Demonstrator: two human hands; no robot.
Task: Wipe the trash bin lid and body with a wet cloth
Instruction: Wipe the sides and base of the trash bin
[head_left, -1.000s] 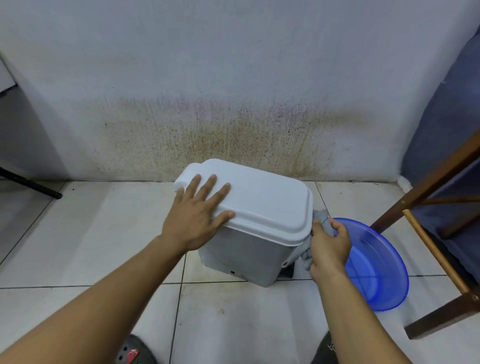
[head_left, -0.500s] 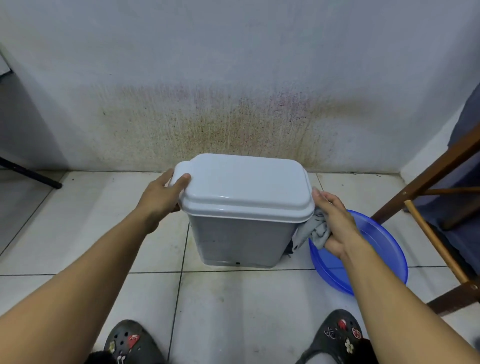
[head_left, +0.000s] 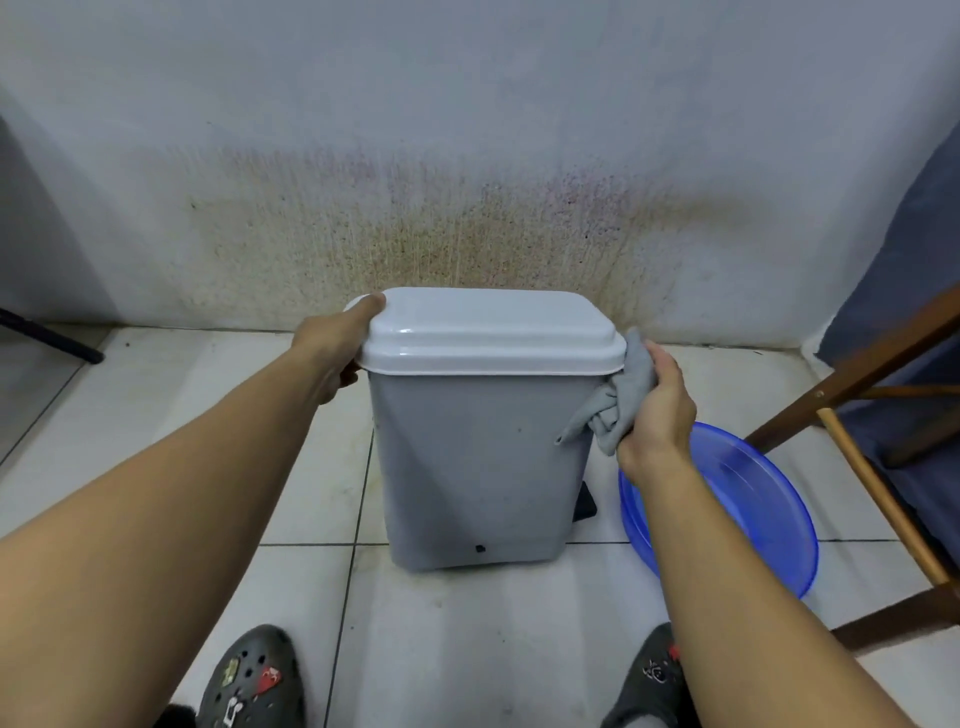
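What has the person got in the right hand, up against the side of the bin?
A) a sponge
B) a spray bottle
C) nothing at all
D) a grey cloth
D: the right hand grips a bunched grey cloth against the right side of the bin, just under the lid.

arms (head_left: 156, 519): bare | clogs (head_left: 249, 675): dark grey, holed, colourful charms

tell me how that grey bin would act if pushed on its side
Probably light: the bin looks like thin plastic. Tall on a narrow base, it could tip or slide on the glossy tiles, likely why the left hand grips the lid.
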